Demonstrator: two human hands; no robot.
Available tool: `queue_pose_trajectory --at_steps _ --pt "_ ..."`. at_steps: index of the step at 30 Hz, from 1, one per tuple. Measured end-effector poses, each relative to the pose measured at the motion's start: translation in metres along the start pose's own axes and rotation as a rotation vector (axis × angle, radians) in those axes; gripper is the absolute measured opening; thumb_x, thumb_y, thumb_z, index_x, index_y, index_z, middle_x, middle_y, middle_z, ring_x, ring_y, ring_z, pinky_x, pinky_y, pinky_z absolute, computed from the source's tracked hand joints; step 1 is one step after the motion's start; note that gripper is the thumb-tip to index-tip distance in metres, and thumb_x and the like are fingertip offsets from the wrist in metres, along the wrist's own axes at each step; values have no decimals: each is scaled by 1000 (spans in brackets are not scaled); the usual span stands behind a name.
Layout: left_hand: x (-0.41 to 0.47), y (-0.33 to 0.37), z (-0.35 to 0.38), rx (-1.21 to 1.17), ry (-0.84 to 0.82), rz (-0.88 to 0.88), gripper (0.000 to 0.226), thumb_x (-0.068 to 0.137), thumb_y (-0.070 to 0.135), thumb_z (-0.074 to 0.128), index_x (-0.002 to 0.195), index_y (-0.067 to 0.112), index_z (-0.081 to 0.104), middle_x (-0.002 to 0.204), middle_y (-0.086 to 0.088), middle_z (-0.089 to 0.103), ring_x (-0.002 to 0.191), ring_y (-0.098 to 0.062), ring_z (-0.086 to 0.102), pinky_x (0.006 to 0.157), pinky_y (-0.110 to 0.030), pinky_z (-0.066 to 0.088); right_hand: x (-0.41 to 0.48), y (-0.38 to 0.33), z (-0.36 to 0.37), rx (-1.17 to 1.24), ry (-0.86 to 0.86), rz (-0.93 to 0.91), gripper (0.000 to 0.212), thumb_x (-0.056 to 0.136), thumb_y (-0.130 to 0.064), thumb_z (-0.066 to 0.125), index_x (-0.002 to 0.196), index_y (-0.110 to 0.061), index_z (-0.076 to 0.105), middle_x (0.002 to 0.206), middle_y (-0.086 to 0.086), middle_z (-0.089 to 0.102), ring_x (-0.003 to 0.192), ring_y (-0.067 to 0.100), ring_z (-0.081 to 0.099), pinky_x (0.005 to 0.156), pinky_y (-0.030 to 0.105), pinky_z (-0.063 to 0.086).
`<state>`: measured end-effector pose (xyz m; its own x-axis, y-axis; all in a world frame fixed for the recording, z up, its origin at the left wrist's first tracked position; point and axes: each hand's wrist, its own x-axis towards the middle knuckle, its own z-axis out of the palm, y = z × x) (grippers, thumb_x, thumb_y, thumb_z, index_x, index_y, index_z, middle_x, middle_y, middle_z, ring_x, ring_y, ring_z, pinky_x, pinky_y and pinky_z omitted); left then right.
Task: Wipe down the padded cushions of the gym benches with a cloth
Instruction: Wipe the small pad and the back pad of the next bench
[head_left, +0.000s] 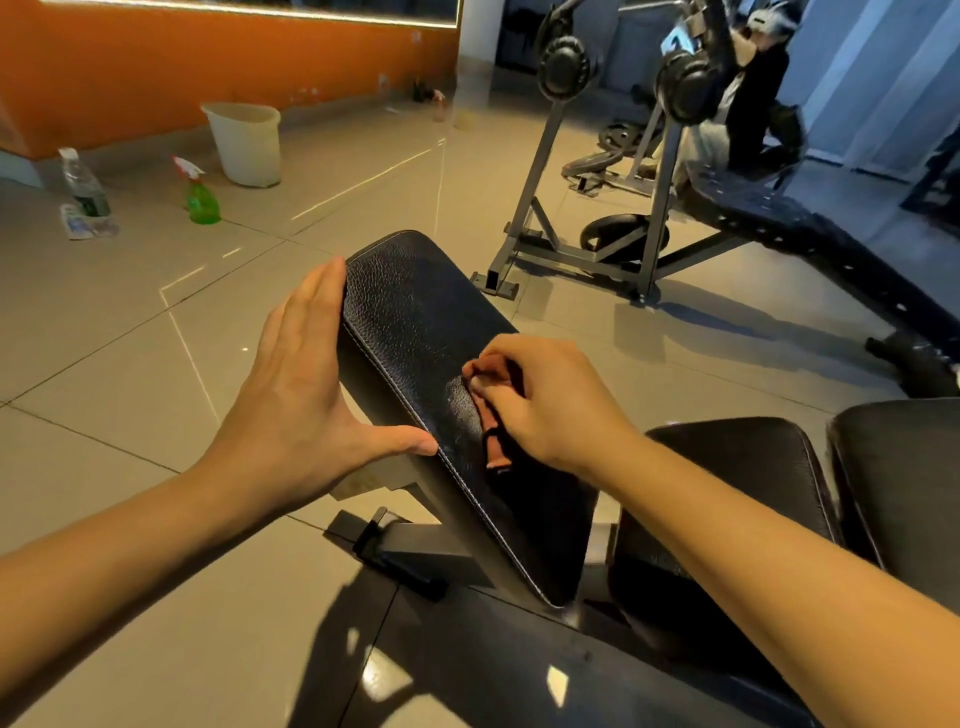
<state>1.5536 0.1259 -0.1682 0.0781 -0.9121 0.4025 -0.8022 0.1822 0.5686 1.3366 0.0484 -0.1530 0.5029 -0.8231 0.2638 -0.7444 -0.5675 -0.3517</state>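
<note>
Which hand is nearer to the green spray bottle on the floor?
Left. The left hand rests against the cushion edge, toward the spray bottle; the right hand, gripping the cloth, is farther right.

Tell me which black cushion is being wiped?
The long tilted cushion in the middle: the right hand holds a reddish cloth on it, the left hand steadies its edge. Nothing touches the others.

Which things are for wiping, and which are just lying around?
For wiping: reddish-brown cloth, gripped by right hand; black leather bench cushion; left hand on its edge.
Lying around: white plastic bucket; clear plastic bottle; green spray bottle; grey weight rack.
</note>
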Motion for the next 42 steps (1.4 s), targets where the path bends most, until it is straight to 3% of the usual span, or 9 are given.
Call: queue_pose_trajectory --at_steps 4,6,11,13,18,25,32,38,42 --pt "-2 0 0 -8 -9 -3 152 45 79 76 163 23 -1 170 0 10 156 -20 10 125 -45 17 19 59 0 -73 52 414 15 99 -26 60 102 -14 69 96 6 68 96 30 64 70 32 40" --pt "0 -1 -1 -10 -4 -4 151 45 79 76 163 23 -1 170 0 10 155 -21 10 125 -45 17 15 40 1 -59 77 353 12 98 -23 60 101 -15 69 94 1 66 95 27 63 71 31 39" --pt "0 0 -1 -2 1 -13 151 44 77 75 163 22 1 170 0 10 155 -19 10 123 -37 15 -20 -42 0 101 19 -232 15 94 -23 66 109 -22 69 103 -5 66 96 17 61 81 36 51" --pt "1 2 0 -11 -8 -17 152 42 77 75 163 23 0 170 0 10 155 -18 9 123 -37 15 -10 -23 1 91 44 -140 16 95 -24 66 110 -23 71 106 -4 69 100 18 62 85 38 52" --pt "0 -1 0 -13 -10 -3 151 45 81 74 163 23 1 170 -1 11 155 -22 11 125 -49 20 16 55 3 -86 86 469 18 99 -25 60 107 -12 70 107 11 72 92 28 63 71 32 41" --pt "1 0 -1 1 -5 -14 150 44 79 73 163 23 1 170 0 11 155 -21 11 123 -39 16 -16 -45 1 167 11 -135 15 96 -28 66 110 -24 71 105 -8 69 97 11 61 83 28 51" --pt "-1 0 -1 -8 -14 -9 149 45 82 71 163 23 2 170 -1 10 156 -24 10 125 -48 17 2 61 5 -129 38 547 20 99 -27 61 107 -10 69 105 11 72 94 32 64 74 36 48" --pt "1 0 -1 17 -10 -12 151 44 81 72 163 22 0 170 -1 9 155 -21 9 123 -41 15 -21 -38 3 194 19 -1 8 97 -29 65 102 -25 69 95 -9 70 90 12 63 77 31 50" --pt "1 2 -1 23 -28 -22 151 44 80 73 163 23 -2 171 0 6 156 -21 7 124 -42 14 -10 17 2 -36 14 228 14 97 -34 63 100 -21 67 96 -2 69 93 23 63 77 38 50"
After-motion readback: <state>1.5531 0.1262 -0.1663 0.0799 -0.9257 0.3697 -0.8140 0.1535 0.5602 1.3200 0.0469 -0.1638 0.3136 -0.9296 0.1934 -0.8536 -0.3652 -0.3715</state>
